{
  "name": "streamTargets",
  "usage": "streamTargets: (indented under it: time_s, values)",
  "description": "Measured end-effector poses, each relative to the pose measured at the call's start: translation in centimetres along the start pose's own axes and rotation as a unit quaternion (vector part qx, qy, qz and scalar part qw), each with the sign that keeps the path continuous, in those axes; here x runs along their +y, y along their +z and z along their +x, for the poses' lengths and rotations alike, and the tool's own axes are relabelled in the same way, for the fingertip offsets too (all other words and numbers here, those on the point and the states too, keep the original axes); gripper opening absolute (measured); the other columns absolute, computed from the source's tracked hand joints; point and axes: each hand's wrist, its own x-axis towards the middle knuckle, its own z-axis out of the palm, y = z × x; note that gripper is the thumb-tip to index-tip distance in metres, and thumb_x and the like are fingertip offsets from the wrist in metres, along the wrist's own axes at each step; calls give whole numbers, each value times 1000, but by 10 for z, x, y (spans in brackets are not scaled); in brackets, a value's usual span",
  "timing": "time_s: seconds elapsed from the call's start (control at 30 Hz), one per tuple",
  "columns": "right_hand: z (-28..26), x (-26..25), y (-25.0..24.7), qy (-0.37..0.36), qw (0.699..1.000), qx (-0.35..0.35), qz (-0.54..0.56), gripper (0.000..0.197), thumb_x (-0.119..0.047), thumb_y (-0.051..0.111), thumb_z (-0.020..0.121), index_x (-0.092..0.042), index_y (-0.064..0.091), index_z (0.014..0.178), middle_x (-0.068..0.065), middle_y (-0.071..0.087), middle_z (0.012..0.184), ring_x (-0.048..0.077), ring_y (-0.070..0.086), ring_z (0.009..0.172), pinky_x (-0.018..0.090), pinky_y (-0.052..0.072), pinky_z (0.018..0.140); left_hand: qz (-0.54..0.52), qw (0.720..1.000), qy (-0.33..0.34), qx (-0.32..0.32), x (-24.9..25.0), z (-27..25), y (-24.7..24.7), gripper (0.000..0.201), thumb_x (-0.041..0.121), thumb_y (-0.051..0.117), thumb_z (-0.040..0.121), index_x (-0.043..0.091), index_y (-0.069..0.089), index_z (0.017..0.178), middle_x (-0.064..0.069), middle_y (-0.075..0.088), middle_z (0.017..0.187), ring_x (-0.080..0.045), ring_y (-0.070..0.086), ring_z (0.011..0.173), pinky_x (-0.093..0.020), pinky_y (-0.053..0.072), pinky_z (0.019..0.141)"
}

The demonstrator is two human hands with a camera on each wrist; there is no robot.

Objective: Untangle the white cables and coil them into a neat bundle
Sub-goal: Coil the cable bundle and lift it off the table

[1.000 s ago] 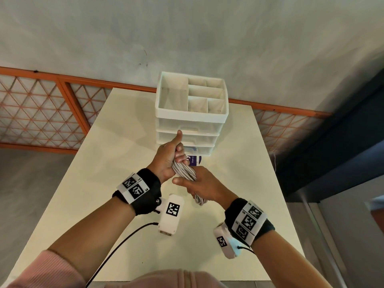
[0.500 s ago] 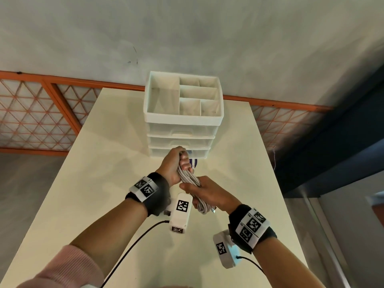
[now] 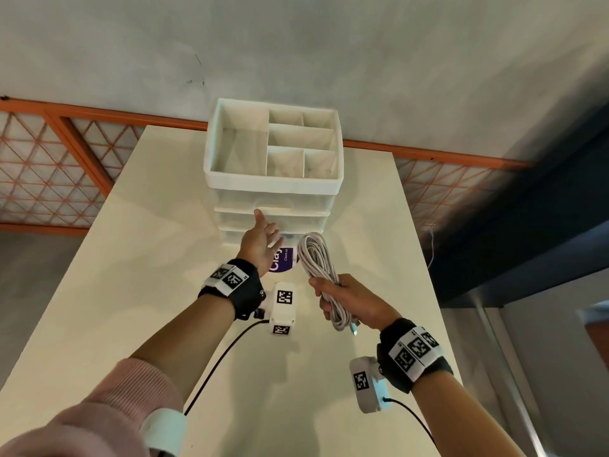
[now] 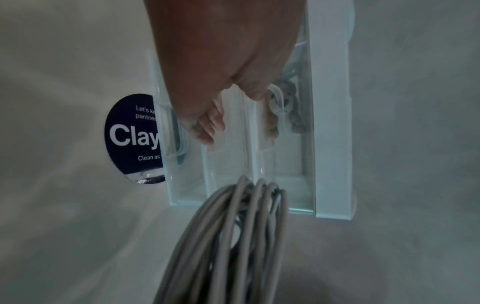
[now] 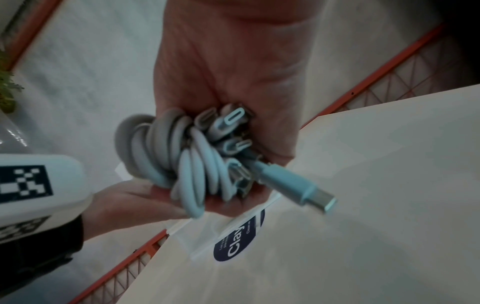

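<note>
counts on the table

one white drawer organiser (image 3: 273, 189) stands on one cream table (image 3: 131, 291): three clear drawers stacked under a top tray split into five compartments. one dark round sticker (image 3: 280, 263) lies at its foot. one coiled bundle of white cables (image 3: 321, 272), five usb-c plugs (image 5: 235, 118) showing at its end. two hands: left hand (image 3: 260, 245), right hand (image 3: 349, 300). two wrist cameras.

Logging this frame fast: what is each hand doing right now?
Left hand: open, fingers straight, reaching toward the drawer unit, holding nothing.
Right hand: closed around the coiled white cables.
</note>
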Motion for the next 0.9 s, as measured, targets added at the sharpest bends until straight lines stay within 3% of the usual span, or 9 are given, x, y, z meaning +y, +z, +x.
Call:
streamTargets:
  time_s: [0.07, 0.1, 0.2, 0.43, 0.53, 0.63, 0.73, 0.83, 0.9]
  values:
    - [-3, 0, -4, -1, 1000, -4, -10, 31, -41, 58, 89, -12, 57, 78, -2, 55, 53, 17, 55, 50, 31, 49, 62, 1, 1000, 6, 12, -5, -2, -4, 53, 47, 41, 94, -3, 53, 105, -15, 56, 90, -17, 61, 77, -27, 50, 86]
    - [-6, -2, -6, -4, 1000, -7, -20, 30, -41, 57, 90, -12, 59, 81, -1, 56, 53, 17, 55, 50, 31, 49, 62, 8, 1000, 7, 21, -8, -4, -6, 46, 45, 41, 95, 1, 53, 93, -9, 53, 84, -12, 58, 71, -25, 51, 77]
    - [-12, -17, -9, -28, 997, -27, -72, 29, -38, 55, 92, -10, 61, 91, 0, 59, 56, 18, 58, 52, 29, 51, 61, 39, 999, 14, 30, -23, -16, -19, 42, 41, 36, 98, 4, 50, 87, -9, 55, 88, -13, 60, 80, -22, 52, 67]
    - [19, -83, 3, -68, 979, -66, -183, 30, -40, 57, 91, -10, 63, 95, 5, 65, 65, 17, 62, 55, 19, 50, 53, 42, 999, 26, -5, -40, -43, -48, 37, 35, 36, 99, 6, 57, 88, -7, 59, 87, -14, 60, 86, -23, 49, 80]
    - [50, -104, 14, -36, 952, -98, -286, 42, -46, 56, 89, -7, 67, 97, 6, 68, 72, 16, 64, 59, 17, 48, 51, 35, 999, 15, -11, -36, -48, -51, 34, 34, 37, 99, 7, 55, 91, -7, 59, 89, -13, 60, 83, -21, 52, 76]
    - [74, -115, 17, 41, 926, -147, -345, 36, -50, 58, 87, -16, 68, 86, 8, 68, 78, 20, 64, 65, 15, 47, 44, 40, 999, 5, -11, -34, -50, -51, 36, 36, 37, 99, 6, 55, 93, -7, 58, 90, -12, 60, 82, -18, 53, 70]
    - [90, -111, 14, 126, 946, -151, -256, 24, -38, 64, 87, -14, 66, 89, 0, 68, 66, 8, 60, 49, 16, 47, 43, 33, 999, 0, -11, -35, -51, -51, 35, 35, 36, 99, 6, 54, 93, -8, 59, 88, -13, 61, 82, -17, 54, 68]
    - [106, -98, 6, 146, 973, -106, -145, 36, -31, 75, 78, -8, 65, 105, 3, 70, 78, 7, 62, 50, 17, 51, 47, 22, 1000, -1, -11, -35, -51, -50, 35, 32, 34, 100, 5, 54, 91, -8, 60, 85, -13, 60, 80, -20, 52, 72]
    - [111, -95, 5, 148, 981, -74, -102, 26, -29, 73, 81, -8, 64, 93, 4, 69, 69, 9, 61, 44, 17, 49, 42, 21, 1000, -7, -11, -35, -51, -49, 35, 30, 32, 101, 6, 54, 93, -8, 60, 86, -13, 60, 81, -21, 52, 74]
